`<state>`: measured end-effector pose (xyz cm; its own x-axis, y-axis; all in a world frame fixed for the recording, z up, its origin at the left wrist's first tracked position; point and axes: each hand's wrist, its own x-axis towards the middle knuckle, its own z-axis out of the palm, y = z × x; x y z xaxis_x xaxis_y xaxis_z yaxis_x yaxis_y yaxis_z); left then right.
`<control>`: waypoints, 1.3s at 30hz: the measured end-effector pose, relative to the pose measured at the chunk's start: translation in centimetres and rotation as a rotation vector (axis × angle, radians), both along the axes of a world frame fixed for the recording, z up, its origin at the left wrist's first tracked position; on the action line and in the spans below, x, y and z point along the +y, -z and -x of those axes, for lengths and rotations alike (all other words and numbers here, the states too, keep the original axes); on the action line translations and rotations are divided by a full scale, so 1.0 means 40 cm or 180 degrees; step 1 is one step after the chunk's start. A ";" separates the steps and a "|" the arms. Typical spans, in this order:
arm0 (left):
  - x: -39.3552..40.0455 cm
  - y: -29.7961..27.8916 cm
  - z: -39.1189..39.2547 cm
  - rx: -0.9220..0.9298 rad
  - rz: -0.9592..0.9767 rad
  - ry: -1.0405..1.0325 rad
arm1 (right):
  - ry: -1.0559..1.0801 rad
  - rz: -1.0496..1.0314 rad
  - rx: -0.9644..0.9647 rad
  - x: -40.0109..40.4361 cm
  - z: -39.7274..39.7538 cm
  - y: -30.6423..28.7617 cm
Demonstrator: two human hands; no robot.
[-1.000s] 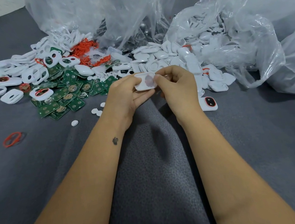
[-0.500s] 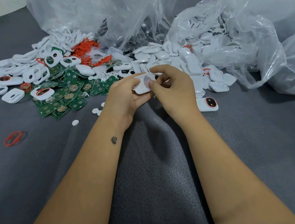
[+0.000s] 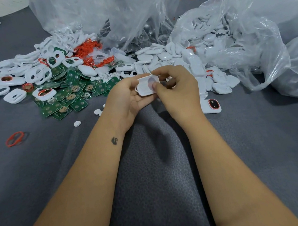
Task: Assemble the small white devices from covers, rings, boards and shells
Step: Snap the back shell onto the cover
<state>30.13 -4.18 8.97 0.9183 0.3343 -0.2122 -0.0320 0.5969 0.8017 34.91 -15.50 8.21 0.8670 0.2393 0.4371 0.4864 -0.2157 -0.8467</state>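
Fingers: both hands' were clamped on one white shell (image 3: 147, 86), left hand (image 3: 124, 97) cradling beneath, right hand (image 3: 177, 89) pinching its right edge.
Shell: mid-frame, above the grey bench (image 3: 39, 171).
Boards (image 3: 65, 100): heaped at 10 o'clock.
Finished device (image 3: 211, 105): 3 o'clock, just beside the right hand.
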 end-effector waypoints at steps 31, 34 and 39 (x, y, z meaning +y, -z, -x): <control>0.007 -0.025 0.016 0.0078 0.0443 0.0159 | -0.0035 0.0248 -0.0319 0.004 0.010 -0.005; 0.007 -0.026 0.016 0.0015 0.0612 0.0128 | -0.0077 0.0097 -0.0171 0.004 0.016 -0.010; 0.009 -0.022 0.011 -0.0008 0.0572 0.0196 | -0.0223 -0.0274 0.0027 0.004 0.026 -0.022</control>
<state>29.67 -3.81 9.85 0.9364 0.2344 -0.2611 0.0071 0.7313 0.6820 33.86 -15.33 9.10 0.8533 0.2611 0.4513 0.4903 -0.1077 -0.8648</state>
